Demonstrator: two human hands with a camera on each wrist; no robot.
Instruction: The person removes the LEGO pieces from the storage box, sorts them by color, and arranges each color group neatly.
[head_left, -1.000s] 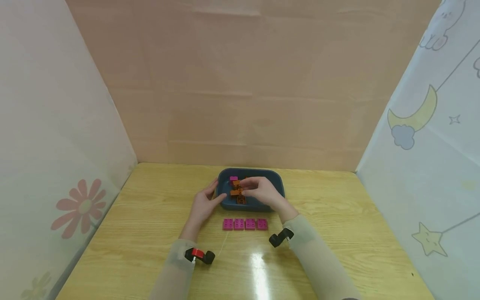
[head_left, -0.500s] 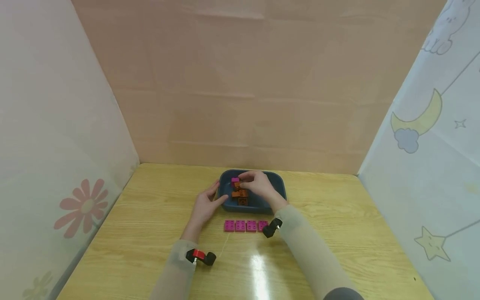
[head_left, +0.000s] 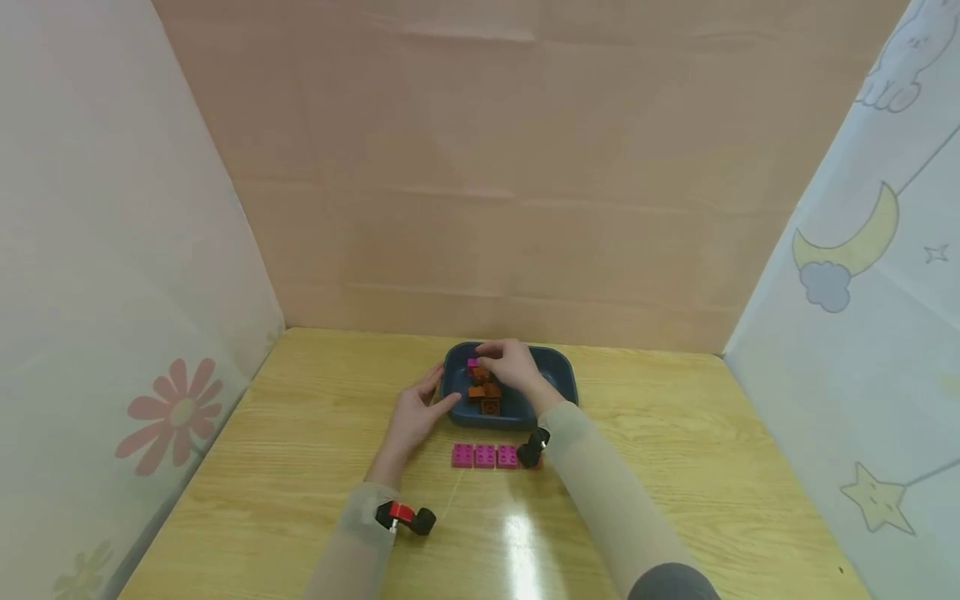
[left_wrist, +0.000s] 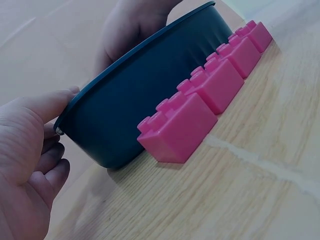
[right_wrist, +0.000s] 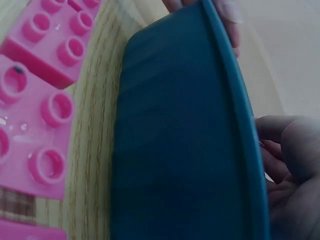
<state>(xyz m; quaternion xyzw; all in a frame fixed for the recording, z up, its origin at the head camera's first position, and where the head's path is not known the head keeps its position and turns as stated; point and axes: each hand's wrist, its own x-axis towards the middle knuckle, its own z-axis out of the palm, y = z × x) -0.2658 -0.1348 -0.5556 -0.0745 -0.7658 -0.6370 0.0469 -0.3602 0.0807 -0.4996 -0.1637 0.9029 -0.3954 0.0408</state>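
Observation:
A dark blue plastic bin (head_left: 552,363) stands toward the back of the table. My left hand (head_left: 415,410) grips its left rim, thumb over the edge and fingers against the outer wall, as the left wrist view shows. My right hand (head_left: 513,364) reaches into the bin, fingertips beside a pink toy brick (head_left: 472,364); whether they pinch anything is hidden. Brown-orange toy bricks (head_left: 490,407) lie loosely piled in the bin's left half. Before the bin, several pink toy bricks (left_wrist: 177,127) stand in a row, studs up.
The wooden table (head_left: 300,467) extends to both sides and in front. A plain backdrop (head_left: 480,208) rises behind, with patterned side walls left and right. The right wrist camera (head_left: 532,448) partly covers the rightmost pink brick of the row.
My right hand has moved back and slightly left inside the bin, from the brown-orange bricks toward the pink one. The left hand keeps its hold on the rim. The head view has shifted slightly.

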